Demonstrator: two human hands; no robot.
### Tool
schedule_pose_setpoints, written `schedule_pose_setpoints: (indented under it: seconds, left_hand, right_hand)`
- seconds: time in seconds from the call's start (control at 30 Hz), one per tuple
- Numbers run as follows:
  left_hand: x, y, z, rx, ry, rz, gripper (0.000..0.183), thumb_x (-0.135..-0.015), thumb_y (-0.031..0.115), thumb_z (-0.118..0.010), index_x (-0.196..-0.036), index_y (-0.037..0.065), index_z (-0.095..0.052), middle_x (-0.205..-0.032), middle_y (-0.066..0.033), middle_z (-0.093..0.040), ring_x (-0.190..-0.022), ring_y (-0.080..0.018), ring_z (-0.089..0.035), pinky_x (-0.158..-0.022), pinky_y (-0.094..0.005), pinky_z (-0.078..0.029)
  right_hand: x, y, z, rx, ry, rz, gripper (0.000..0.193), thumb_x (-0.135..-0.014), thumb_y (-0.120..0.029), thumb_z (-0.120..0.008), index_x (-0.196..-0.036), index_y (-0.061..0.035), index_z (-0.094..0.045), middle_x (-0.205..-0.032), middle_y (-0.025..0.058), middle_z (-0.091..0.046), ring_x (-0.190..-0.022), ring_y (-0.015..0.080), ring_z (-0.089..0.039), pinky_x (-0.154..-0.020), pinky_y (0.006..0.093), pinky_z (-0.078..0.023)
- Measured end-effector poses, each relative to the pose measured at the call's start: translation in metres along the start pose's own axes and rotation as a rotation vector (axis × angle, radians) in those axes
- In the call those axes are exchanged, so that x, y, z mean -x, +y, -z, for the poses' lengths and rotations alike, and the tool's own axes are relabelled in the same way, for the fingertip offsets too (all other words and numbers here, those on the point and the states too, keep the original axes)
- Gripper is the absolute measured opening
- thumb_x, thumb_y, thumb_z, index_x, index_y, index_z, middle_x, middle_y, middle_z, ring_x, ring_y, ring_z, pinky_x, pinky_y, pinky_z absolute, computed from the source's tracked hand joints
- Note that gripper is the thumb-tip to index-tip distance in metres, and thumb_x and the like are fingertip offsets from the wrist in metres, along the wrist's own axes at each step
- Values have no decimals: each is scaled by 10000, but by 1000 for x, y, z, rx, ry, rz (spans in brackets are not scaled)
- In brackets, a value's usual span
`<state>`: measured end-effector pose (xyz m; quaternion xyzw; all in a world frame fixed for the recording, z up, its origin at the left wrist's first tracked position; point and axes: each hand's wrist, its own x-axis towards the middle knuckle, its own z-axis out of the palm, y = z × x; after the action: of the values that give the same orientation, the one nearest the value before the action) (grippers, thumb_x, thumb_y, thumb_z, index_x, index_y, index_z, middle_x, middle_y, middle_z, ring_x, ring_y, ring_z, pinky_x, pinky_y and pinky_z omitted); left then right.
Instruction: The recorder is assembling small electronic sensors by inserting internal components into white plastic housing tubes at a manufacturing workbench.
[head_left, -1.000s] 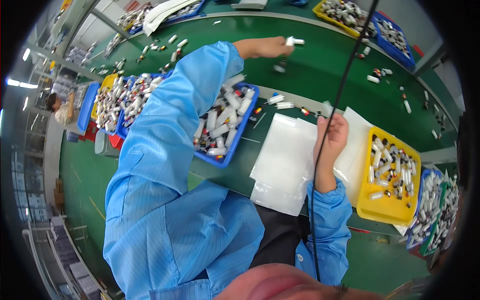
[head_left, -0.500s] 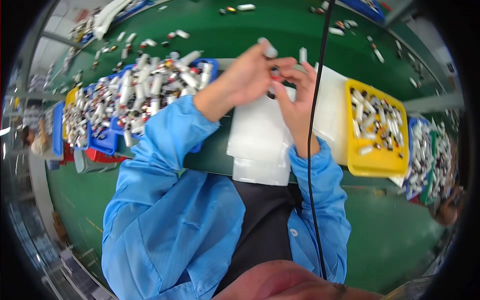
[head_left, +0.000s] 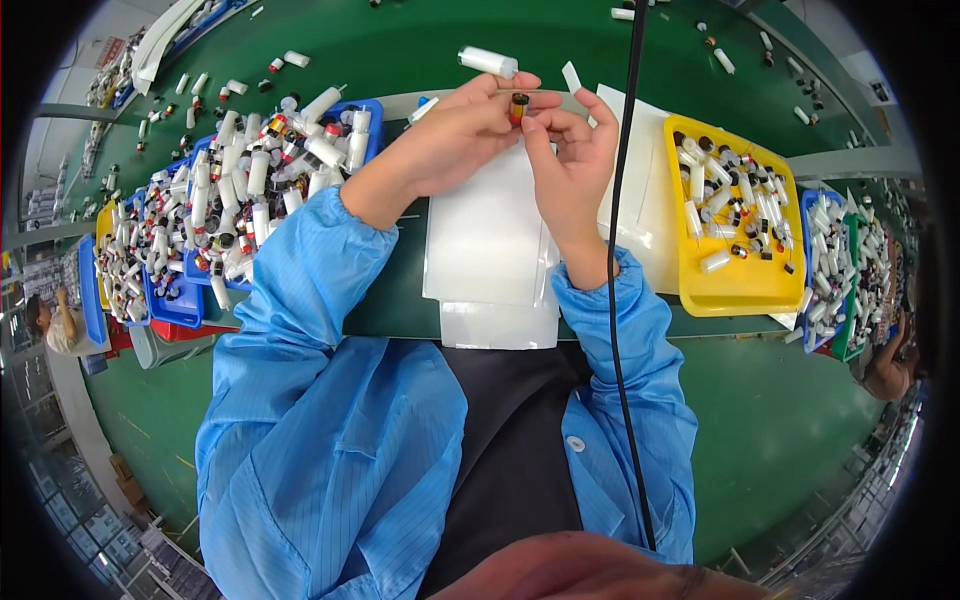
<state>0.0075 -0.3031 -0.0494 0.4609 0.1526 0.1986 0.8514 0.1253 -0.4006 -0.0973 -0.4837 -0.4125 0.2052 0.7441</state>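
My left hand (head_left: 455, 140) and my right hand (head_left: 575, 160) meet above a white sheet (head_left: 485, 240). Between their fingertips is a small cylinder (head_left: 519, 108), black at the top and gold and red below. Both hands are closed around it in a pinch. A white tube (head_left: 485, 61) with a translucent end lies across the far fingers of my left hand; how it is held there is partly hidden. At my right index fingertip, a narrow white piece (head_left: 571, 77) sticks up; its kind is unclear.
Left of me, blue trays (head_left: 375, 125) are heaped with white tubes and small dark caps. At right a yellow tray (head_left: 735, 295) holds similar parts. More parts lie scattered on the green tabletop (head_left: 400, 50). A black cable (head_left: 622, 200) hangs across the view.
The small cylinder between my fingertips now shows clearly. The white tube by my left hand has turned to lie sideways. The whole scene has shifted slightly left and up in view.
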Motion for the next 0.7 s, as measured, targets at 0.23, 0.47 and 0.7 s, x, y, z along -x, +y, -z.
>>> schedule_pose_setpoints:
  seconds: [0.23,0.47,0.7]
  left_hand:
    - [-4,2,11,-371,105,-161,334,-959,59,-620,-1283,11,-557,-1259,-145,-637,-1115,-208,-644,-979,-316,-517]
    - [-2,4,9,-335,94,-228,313,-960,55,-621,-1267,9,-585,-1229,-138,-644,-1075,-213,-658,-953,-323,-542]
    - [-2,5,4,-495,68,-230,271,-952,49,-626,-1222,17,-628,-1188,-119,-670,-1053,-180,-648,-946,-295,-541]
  right_hand:
    - [-1,2,-2,-6,6,30,538,-854,44,-680,-1293,27,-369,-932,86,-634,-863,151,-641,-830,283,-507]
    - [-6,-6,-1,-90,-8,51,317,-897,-36,-687,-1165,0,-522,-916,43,-619,-859,124,-621,-790,259,-501]
    - [-23,-17,22,-544,-135,-400,152,-929,-147,-660,-987,-8,-641,-790,-21,-510,-760,89,-429,-726,247,-340]
